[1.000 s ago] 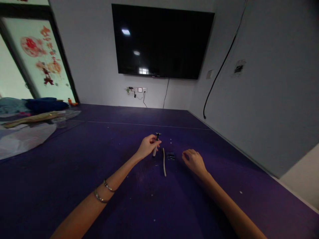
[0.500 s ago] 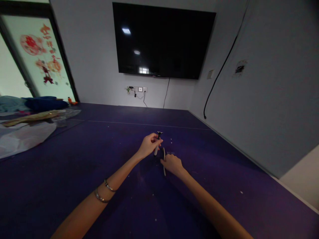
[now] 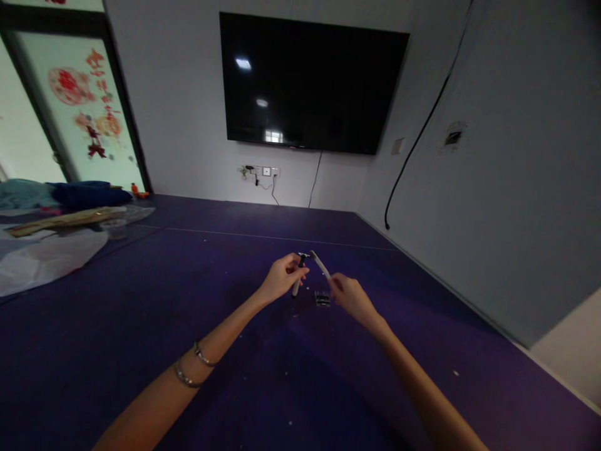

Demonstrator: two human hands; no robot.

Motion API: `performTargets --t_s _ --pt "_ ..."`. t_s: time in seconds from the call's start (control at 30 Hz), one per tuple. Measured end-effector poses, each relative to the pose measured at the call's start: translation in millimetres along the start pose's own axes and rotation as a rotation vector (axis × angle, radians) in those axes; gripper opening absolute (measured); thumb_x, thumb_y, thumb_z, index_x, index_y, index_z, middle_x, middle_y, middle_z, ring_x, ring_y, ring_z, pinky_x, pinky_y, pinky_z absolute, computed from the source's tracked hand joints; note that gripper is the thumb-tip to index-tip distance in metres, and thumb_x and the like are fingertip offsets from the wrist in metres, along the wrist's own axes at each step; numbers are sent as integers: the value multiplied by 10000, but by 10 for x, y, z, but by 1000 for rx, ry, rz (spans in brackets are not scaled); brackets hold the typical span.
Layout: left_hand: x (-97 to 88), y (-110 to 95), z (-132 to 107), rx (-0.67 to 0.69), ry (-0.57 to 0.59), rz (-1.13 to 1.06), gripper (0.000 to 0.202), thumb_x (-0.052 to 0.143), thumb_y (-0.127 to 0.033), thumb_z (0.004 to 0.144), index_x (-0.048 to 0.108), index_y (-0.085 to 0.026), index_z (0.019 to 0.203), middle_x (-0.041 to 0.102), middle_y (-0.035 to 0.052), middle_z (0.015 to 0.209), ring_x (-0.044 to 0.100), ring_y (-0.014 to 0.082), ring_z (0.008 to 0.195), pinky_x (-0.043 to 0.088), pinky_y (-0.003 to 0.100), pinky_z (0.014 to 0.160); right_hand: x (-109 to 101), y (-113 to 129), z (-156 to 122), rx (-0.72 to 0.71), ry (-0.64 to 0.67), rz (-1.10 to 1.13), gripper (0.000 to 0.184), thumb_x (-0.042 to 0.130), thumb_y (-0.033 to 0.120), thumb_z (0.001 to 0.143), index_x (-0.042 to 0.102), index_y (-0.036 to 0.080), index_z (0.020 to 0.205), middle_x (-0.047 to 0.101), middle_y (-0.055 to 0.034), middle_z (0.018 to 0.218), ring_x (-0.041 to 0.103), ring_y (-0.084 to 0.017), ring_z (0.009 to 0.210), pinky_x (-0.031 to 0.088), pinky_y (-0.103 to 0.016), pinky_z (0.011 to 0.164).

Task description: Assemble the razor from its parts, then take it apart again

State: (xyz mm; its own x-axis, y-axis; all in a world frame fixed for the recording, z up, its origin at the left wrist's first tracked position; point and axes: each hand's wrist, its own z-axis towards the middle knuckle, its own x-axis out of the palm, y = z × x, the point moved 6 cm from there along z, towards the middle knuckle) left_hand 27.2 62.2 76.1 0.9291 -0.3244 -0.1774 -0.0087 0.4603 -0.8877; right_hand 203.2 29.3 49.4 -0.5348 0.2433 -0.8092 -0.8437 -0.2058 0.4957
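Observation:
My left hand (image 3: 282, 277) is closed around a razor (image 3: 297, 285) with a dark neck and a pale handle, held upright with its T-shaped head on top. In my right hand (image 3: 350, 294) is a slim white toothbrush (image 3: 322, 266), tilted up to the left, its darker tip close to the razor's head. Whether the tip touches the head I cannot tell. Just left of my right hand, a small clear case (image 3: 322, 299) with dark pieces in it lies on the purple surface (image 3: 263, 388).
White plastic sheeting (image 3: 51, 260), a long tan strip (image 3: 70, 220) and dark blue cloth (image 3: 89, 194) lie at the far left. A black cable (image 3: 416, 141) hangs down the right wall. A television (image 3: 314, 81) is mounted on the wall ahead.
My right hand has lifted the toothbrush from low beside the razor and swung its tip up to the razor's head. The clear case now shows fully. My left hand stays nearly still.

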Motion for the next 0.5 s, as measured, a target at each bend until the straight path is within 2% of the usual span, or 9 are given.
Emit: performTargets --t_s 0.1,0.23,0.4,0.5 --pt "-6 -46 -5 22 -5 10 231 635 -329 737 504 -155 815 592 -13 643 589 108 530 478 233 516 -321 -16 5 -119 -96 214 335 378 361 880 584 167 1060 650 -37 691 589 -136 546 440 -237 542" --pt "-18 -123 -12 62 -4 35 216 645 -319 731 511 -162 793 577 -22 647 596 117 590 477 240 561 -634 29 -34 -201 -174 296 375 435 394 861 616 165 1096 664 -51 755 595 -146 633 462 -250 595" --pt "-35 -182 -33 80 7 36 209 655 -308 724 514 -165 783 564 -30 648 590 117 614 468 247 598 -856 188 -119 -287 -210 286 348 480 382 856 643 196 1101 690 -62 899 624 -170 817 478 -296 757" --pt "-24 -241 -57 94 14 76 214 659 -322 723 531 -165 791 575 -26 647 581 119 628 458 248 612 -932 322 -184 -358 -217 251 314 478 356 868 654 214 1086 691 -66 948 624 -173 864 474 -307 791"
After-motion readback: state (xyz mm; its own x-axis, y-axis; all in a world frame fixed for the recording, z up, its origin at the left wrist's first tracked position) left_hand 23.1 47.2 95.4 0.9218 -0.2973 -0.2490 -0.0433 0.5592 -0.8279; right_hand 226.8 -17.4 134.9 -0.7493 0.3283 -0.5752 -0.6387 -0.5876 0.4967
